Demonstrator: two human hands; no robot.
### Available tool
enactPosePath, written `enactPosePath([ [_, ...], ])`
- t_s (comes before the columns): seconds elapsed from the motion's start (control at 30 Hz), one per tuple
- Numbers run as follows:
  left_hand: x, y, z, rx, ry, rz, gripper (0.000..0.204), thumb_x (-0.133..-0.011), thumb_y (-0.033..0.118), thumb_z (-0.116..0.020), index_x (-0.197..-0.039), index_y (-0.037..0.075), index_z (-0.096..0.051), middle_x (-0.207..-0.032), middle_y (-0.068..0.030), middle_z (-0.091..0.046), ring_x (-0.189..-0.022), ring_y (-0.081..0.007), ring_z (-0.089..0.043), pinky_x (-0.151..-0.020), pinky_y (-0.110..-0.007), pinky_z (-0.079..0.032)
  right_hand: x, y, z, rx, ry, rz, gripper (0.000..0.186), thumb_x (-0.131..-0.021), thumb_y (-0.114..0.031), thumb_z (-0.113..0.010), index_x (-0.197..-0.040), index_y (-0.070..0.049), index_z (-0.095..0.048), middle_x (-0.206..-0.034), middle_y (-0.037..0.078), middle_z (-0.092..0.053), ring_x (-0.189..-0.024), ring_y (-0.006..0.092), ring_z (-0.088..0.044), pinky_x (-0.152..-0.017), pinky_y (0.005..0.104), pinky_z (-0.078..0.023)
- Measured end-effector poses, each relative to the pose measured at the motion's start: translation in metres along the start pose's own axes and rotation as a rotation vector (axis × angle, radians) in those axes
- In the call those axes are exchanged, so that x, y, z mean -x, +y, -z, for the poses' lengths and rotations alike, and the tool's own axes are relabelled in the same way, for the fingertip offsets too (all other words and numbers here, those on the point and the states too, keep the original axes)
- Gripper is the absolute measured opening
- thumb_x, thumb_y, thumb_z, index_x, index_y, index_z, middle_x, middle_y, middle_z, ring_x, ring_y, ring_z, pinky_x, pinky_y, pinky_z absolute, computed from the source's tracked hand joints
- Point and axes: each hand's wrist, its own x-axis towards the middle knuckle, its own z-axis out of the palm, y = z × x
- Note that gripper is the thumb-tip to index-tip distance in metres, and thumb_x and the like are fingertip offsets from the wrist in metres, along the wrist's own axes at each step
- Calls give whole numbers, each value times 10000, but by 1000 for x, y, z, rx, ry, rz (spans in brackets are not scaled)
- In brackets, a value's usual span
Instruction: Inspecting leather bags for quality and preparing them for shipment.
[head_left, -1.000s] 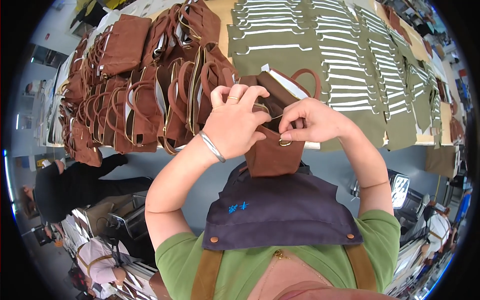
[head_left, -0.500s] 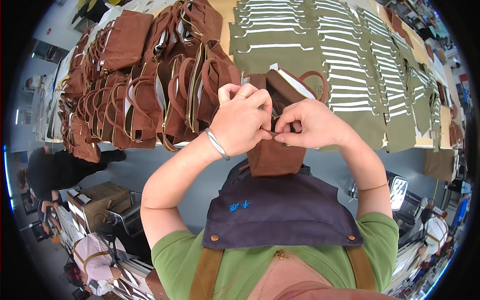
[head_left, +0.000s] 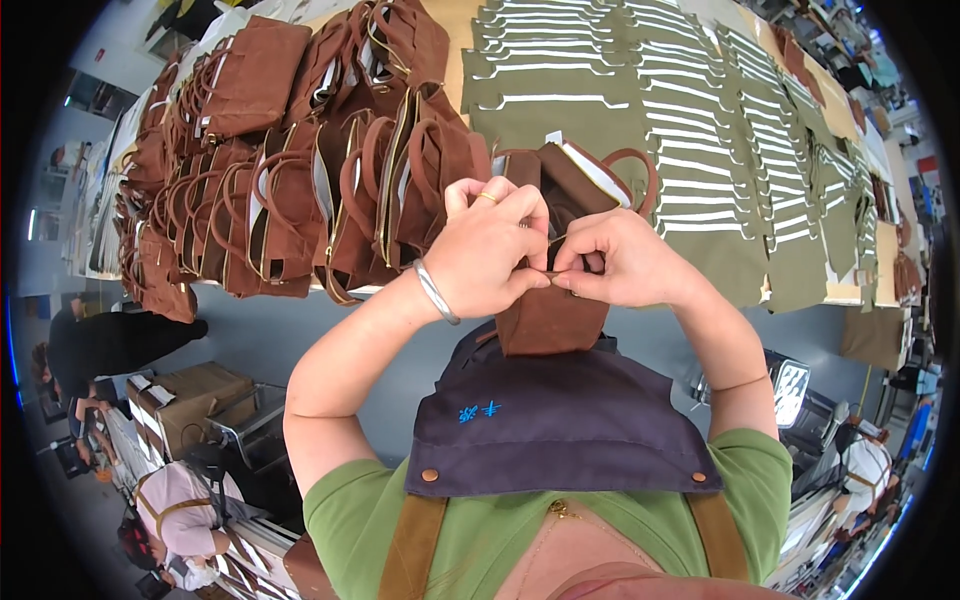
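A brown leather bag (head_left: 552,318) with looped handles hangs half over the near edge of the table (head_left: 452,40), right in front of me. My left hand (head_left: 487,252), with a ring and a metal bracelet, pinches the bag's upper edge. My right hand (head_left: 620,262) meets it fingertip to fingertip and grips the same spot. What sits between the fingertips is too small to tell. The bag's open top and one handle (head_left: 640,175) show behind my knuckles.
Several finished brown bags (head_left: 300,190) stand packed in rows on the table's left. Olive-green cut fabric pieces (head_left: 700,130) cover its right side. Other people (head_left: 170,510) and cardboard boxes (head_left: 190,400) are on the floor lower left. My dark apron (head_left: 560,420) fills the foreground.
Both hands have drawn closer together on the bag's top edge, fingertips now touching. The bag sits slightly lower against my apron.
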Motion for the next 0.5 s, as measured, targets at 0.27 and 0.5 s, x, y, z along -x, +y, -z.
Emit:
enactPosePath([
  [0.27,21,-10,-21,74,259,13,134,-716,207,-795,-806,162,-707,-1143,-28,-506,-1121,-263,-422,-965,-420,-284,2,85,34,398,771,-200,487,-855,-146,-679,-1313,-114,-519,-1107,90,-554,-923,142,-557,-801,278,-458],
  [0.5,21,-61,-90,861,715,456,550,-955,223,-586,-1419,28,-365,-1293,-125,-402,-1174,-235,-461,-1003,-351,-399,-4,97,22,-453,545,-222,474,-880,-18,-556,-1344,-83,-491,-986,3,-587,-884,89,-560,-691,227,-475],
])
